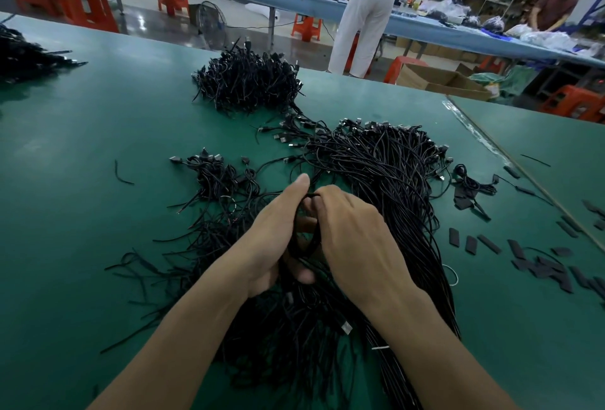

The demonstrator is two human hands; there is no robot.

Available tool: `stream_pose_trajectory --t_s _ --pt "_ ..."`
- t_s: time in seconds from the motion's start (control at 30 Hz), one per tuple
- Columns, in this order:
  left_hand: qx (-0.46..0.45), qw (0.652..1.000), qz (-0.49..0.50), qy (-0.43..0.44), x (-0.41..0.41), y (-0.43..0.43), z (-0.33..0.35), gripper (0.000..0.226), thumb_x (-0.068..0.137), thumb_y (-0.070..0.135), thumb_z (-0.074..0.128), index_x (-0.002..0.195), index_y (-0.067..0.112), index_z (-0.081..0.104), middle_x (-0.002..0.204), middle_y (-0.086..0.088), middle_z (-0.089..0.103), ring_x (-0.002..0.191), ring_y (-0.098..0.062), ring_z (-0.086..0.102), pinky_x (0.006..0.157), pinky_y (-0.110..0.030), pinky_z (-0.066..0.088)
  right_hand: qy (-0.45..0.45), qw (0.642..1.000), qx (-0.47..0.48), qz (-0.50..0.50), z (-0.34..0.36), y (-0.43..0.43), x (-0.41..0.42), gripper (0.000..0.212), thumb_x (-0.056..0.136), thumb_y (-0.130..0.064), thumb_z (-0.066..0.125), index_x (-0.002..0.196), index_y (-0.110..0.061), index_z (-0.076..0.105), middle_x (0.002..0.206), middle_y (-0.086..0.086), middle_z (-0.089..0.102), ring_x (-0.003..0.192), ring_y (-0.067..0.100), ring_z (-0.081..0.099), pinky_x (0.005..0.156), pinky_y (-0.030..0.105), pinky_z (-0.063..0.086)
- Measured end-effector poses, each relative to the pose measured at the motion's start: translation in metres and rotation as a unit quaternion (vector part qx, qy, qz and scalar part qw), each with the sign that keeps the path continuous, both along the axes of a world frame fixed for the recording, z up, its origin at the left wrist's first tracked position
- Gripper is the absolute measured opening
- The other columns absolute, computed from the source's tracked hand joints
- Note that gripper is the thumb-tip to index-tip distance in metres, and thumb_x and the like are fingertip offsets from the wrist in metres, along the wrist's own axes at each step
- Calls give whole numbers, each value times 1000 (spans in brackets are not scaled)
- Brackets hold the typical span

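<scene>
We hold a black cable (303,247) between both hands, just above the middle of the green bench (98,134). The cable is looped into a small coil, and that coil sits in the gap between our palms.

Our left hand (270,242) wraps the coil from the left. Its fingers (304,274) curl under and round the loop, and its top digit lies straight along the upper edge. Our right hand (355,239) closes on the coil from the right, back of the hand up. Its fingers (327,195) bend down into the loop and pinch the strand at the top, touching the left hand there.

Beneath our wrists lies a loose tangle (294,337) of the same black cables, with a silver plug (346,328) showing in it. A long bundle (389,177) runs from that tangle up the right side, its plugs fanned at the far end. A small pile (216,177) sits left of our hands, and a bigger heap (248,82) lies well beyond it. Another heap (26,56) lies at the far left edge.

Flat black strips (471,244) are scattered on the bench to the right, apart from the bundle.

Past the bench a person (366,17) in white trousers stands at a second long table, near red stools (306,26) and an open box (438,80).
</scene>
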State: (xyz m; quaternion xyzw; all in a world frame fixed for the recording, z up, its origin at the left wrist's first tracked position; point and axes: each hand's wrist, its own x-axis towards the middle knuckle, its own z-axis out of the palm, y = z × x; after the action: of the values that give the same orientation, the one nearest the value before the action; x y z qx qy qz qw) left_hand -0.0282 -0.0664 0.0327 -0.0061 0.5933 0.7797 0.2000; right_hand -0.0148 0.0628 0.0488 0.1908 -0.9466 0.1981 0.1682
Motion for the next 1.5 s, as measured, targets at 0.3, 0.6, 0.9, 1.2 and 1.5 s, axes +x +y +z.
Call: stream_pose_trajectory --t_s 0.3,0.6,0.9,1.2,1.5 --pt "-110 988 41 103 -7 -4 -6 64 94 69 36 56 23 59 54 3 46 40 -8 35 39 -18 29 -22 995 -95 -10 -6 1 -7 28 104 -30 41 110 -15 64 96 -6 63 83 11 57 71 28 49" --pt "-312 889 228 243 -29 -41 -21 58 105 47 35 54 21 28 37 9 31 39 -10 30 75 -51 55 -223 970 -30 -88 -40 -17 13 30 98 -43 57 115 -22 46 114 -3 54 96 15 54 79 30 46" --pt "-250 911 235 231 -29 -38 -25 42 106 45 34 82 23 61 70 4 73 42 -17 63 34 -17 36 -248 967 61 1 -57 -53 26 32 100 -45 51 96 -14 55 96 4 56 86 25 52 68 32 39" --pt "-255 897 255 256 -30 -36 -23 60 105 51 33 50 28 40 41 10 39 40 -8 30 47 -31 31 -257 966 -11 -24 -36 -32 17 24 97 -45 59 99 -25 73 83 -2 70 77 20 67 68 32 54" --pt "-236 931 193 203 -20 -19 -19 75 84 79 16 62 15 48 47 11 40 44 -8 32 57 -34 30 -107 948 -271 -125 -15 8 -10 14 97 -25 63 101 -20 76 84 -17 68 81 -8 62 68 4 46"
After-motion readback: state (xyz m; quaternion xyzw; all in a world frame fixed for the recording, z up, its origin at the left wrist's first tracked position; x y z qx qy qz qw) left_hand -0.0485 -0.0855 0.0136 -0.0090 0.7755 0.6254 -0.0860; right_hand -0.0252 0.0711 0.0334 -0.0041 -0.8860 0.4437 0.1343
